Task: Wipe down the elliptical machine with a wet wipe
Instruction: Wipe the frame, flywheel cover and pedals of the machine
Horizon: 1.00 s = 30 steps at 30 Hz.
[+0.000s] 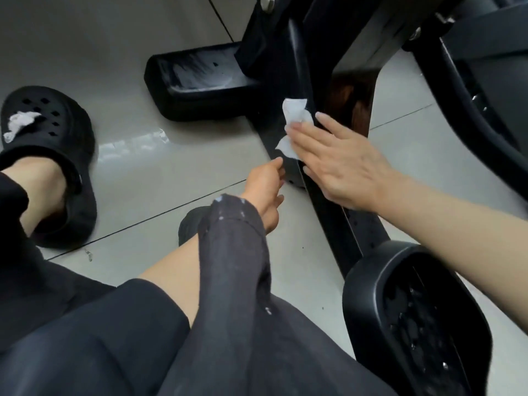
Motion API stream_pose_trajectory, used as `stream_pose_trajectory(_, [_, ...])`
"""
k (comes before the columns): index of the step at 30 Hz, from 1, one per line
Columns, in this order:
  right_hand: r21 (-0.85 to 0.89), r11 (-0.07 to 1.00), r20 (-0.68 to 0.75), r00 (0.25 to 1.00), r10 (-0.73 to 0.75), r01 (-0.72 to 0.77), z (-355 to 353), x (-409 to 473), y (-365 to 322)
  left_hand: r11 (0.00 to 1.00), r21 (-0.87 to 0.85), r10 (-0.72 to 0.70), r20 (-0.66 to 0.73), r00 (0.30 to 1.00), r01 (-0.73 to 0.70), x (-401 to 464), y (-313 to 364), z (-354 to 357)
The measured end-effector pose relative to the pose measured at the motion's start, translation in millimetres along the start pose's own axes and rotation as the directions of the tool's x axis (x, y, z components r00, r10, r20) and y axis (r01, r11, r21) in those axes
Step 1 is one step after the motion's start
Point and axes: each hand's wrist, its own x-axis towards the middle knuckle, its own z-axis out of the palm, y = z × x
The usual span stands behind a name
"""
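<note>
White and crumpled, the wet wipe lies under the flat, straight fingers of the right hand, pressed on the elliptical machine's black base rail, whose long axis runs from the near pedal away toward the front foot. The left hand, just beside and lower, touches the rail's edge with loosely bent fingers, holding nothing that I can see; glossy grey floor tiles surround the machine.

White wet wipe, crumpled, pressed flat against black elliptical machine frame rail, low near floor
</note>
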Motion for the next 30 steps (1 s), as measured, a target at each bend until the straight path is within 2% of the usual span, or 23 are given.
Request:
stream_pose_trajectory(1, [0.041, 0.999, 0.006, 0.999, 0.033, -0.033, -2, 0, 3, 1.000, 0.013, -0.005, 0.058, 0.998, 0.005, -3, -3, 2])
stream_pose_trajectory(3, [0.155, 0.988, 0.048, 0.999, -0.002, -0.006, 1, -18, -1, 0.999, 0.047, -0.007, 0.146, 0.989, 0.000, -8, -9, 5])
stream_pose_trajectory(6, [0.417, 0.908, 0.137, 0.986, -0.098, 0.033, 3, -68, -20, 0.995, 0.101, 0.015, 0.126, 0.992, -0.028, -5, -11, 7])
stream_pose_trajectory(9, [0.676, 0.726, 0.236, 0.970, -0.050, -0.127, -3, -110, -28, 0.986, 0.157, 0.041, 0.114, 0.993, -0.059, -6, -13, 8])
stream_pose_trajectory(11, [0.763, 0.570, 0.298, 0.948, 0.109, -0.305, -4, -128, -30, 0.981, 0.183, 0.046, 0.140, 0.989, -0.072, -8, -16, 9])
stream_pose_trajectory(13, [0.794, 0.372, 0.382, 0.870, 0.312, -0.481, -4, -135, -29, 0.975, 0.202, 0.056, 0.157, 0.986, -0.088, -7, -19, 9])
stream_pose_trajectory(14, [0.784, 0.291, 0.446, 0.823, 0.351, -0.548, -3, -133, -27, 0.973, 0.210, 0.062, 0.165, 0.984, -0.096, -6, -20, 10])
stream_pose_trajectory(15, [0.772, 0.253, 0.487, 0.798, 0.355, -0.584, -2, -126, -26, 0.969, 0.220, 0.072, 0.172, 0.983, -0.110, -5, -22, 10])
stream_pose_trajectory(16, [0.748, 0.278, 0.503, 0.788, 0.355, -0.603, 0, -117, -26, 0.965, 0.232, 0.082, 0.172, 0.982, -0.121, -4, -24, 12])
stream_pose_trajectory(18, [0.748, 0.254, 0.472, 0.761, 0.445, -0.613, 3, -92, -25, 0.960, 0.241, 0.105, 0.155, 0.982, -0.141, -5, -27, 15])
stream_pose_trajectory(20, [0.831, 0.100, 0.391, 0.704, 0.593, -0.547, 1, -66, -23, 0.957, 0.240, 0.136, 0.130, 0.982, -0.164, -6, -28, 17])
stream_pose_trajectory(22, [0.878, 0.033, 0.331, 0.656, 0.678, -0.478, 1, -51, -23, 0.958, 0.228, 0.154, 0.106, 0.982, -0.175, -2, -29, 17])
stream_pose_trajectory(24, [0.870, -0.032, 0.388, 0.642, 0.661, -0.492, 6, -58, -23, 0.959, 0.227, 0.157, 0.084, 0.984, -0.172, 2, -29, 18])
stream_pose_trajectory(27, [0.773, -0.113, 0.587, 0.637, 0.499, -0.624, 15, -90, -27, 0.950, 0.258, 0.164, 0.061, 0.984, -0.175, 3, -29, 20])
stream_pose_trajectory(29, [0.712, -0.097, 0.664, 0.621, 0.417, -0.696, 15, -98, -27, 0.938, 0.291, 0.185, 0.038, 0.982, -0.188, 3, -28, 21])
stream_pose_trajectory(30, [0.705, -0.069, 0.661, 0.618, 0.425, -0.706, 13, -92, -25, 0.932, 0.307, 0.194, 0.019, 0.981, -0.190, 3, -27, 23])
